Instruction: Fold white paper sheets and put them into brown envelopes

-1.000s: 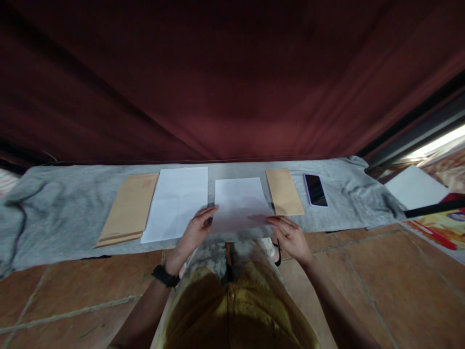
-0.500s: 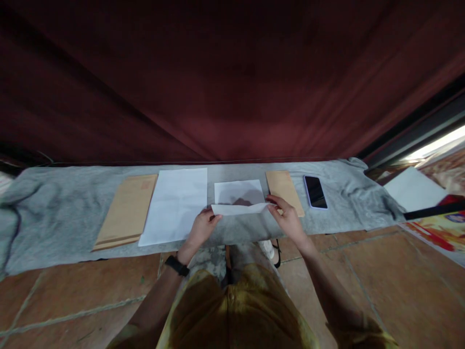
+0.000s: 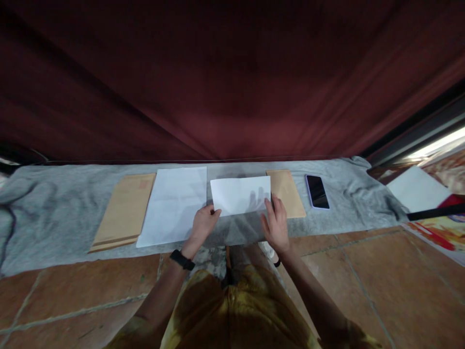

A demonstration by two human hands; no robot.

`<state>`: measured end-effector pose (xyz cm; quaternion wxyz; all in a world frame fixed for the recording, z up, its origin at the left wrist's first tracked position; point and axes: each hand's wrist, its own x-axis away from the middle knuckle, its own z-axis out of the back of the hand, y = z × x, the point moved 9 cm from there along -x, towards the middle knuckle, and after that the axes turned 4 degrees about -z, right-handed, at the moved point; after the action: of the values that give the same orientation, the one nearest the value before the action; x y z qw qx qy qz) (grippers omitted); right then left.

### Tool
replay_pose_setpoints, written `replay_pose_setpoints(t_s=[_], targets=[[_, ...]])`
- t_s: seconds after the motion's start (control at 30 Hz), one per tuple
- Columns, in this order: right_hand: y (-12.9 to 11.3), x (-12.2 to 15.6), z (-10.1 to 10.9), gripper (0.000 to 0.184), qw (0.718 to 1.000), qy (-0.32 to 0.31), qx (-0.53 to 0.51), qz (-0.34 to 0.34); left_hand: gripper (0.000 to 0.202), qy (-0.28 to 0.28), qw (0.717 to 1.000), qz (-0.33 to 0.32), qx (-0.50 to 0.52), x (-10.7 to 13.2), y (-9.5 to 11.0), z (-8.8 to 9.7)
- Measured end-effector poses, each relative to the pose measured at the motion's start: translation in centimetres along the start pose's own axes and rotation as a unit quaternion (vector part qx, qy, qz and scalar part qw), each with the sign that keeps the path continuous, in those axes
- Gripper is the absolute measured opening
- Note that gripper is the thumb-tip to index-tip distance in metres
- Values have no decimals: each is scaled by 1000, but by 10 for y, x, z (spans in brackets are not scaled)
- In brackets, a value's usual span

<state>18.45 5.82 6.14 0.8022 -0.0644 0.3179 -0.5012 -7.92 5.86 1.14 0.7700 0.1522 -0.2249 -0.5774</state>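
A white sheet of paper, folded in half (image 3: 240, 195), lies on the grey cloth (image 3: 65, 218) in front of me. My left hand (image 3: 203, 224) pinches its near left corner with curled fingers. My right hand (image 3: 276, 225) rests with fingers stretched flat at the sheet's near right edge. A larger flat white sheet (image 3: 173, 204) lies just left of the folded one. A small brown envelope (image 3: 286, 193) lies just right of it, near my right hand's fingertips.
A stack of large brown envelopes (image 3: 121, 212) lies at the left on the cloth. A dark phone (image 3: 317, 191) lies right of the small envelope. A dark red curtain (image 3: 232, 82) hangs behind. Terracotta floor tiles (image 3: 381, 276) and another white sheet (image 3: 416, 188) are at right.
The near edge of the middle sheet was lifted and folded over onto its far half. Both hands moved forward; my right hand went from gripping the edge to lying flat.
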Motion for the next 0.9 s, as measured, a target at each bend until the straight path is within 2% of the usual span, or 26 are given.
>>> replay_pose_setpoints(t_s=[0.17, 0.3, 0.63, 0.9], targets=[[-13, 6, -45, 61, 992, -113, 19, 51, 23, -2, 1000, 18, -21, -1, 1, 1], [-10, 2, -62, 53, 989, -136, 31, 58, 21, -3, 999, 24, -26, -1, 3, 2], [-7, 3, -73, 52, 986, -149, 47, 54, 12, 15, 999, 44, -7, -3, 0, -1], [-17, 5, -72, 56, 980, -170, 49, 96, 41, 31, 997, 72, 18, -3, -2, -1]])
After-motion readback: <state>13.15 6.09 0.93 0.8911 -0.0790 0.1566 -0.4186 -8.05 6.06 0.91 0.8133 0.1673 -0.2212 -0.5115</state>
